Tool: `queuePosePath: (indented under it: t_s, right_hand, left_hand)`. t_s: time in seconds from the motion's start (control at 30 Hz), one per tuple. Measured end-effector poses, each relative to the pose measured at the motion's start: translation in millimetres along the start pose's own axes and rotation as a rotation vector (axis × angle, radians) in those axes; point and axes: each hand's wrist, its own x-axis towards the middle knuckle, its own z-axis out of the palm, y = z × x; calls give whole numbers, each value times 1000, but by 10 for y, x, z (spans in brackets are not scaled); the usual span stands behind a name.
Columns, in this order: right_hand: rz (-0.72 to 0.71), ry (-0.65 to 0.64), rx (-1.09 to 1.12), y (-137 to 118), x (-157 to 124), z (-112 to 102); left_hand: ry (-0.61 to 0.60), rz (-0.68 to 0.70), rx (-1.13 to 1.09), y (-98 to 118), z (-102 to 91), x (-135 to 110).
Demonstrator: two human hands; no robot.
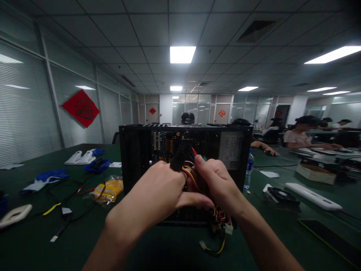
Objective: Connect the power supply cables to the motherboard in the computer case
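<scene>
An open black computer case (137,150) stands on the table right in front of me, its circuit board (166,145) showing inside. My left hand (158,186) is closed around a bundle of coloured power cables (193,173), thumb stretched to the right. My right hand (218,178) grips the same bundle from the right, its thumb on top near some red and orange wires. A dark, blurred piece (179,156) lies along the left hand's fingers; I cannot make out what it is. Loose white connectors (228,229) dangle below the right hand. The fingertips are largely hidden.
Blue-and-white gloves (50,176), a blue tray (97,165) and a yellow packet (109,188) lie left. On the right are a water bottle (249,169), a black fan (282,197), a white power strip (313,196) and a cardboard box (316,171). Other people sit beyond.
</scene>
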Motion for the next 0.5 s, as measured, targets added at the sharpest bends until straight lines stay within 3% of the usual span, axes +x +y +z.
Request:
queuePosePath:
  t_s: [0.13, 0.3, 0.43, 0.5]
  right_hand:
    - [-47, 4, -97, -58, -5, -20]
    - [-25, 127, -51, -78, 1, -102]
    - [24, 220, 45, -71, -2, -174]
    - [12, 213, 54, -77, -10, -205]
  left_hand:
    - [-72, 0, -48, -11, 56, 40]
    - [-38, 22, -82, 34, 67, 69]
    - [-31, 38, -302, 53, 6, 39]
    - [45, 8, -427, 33, -24, 22]
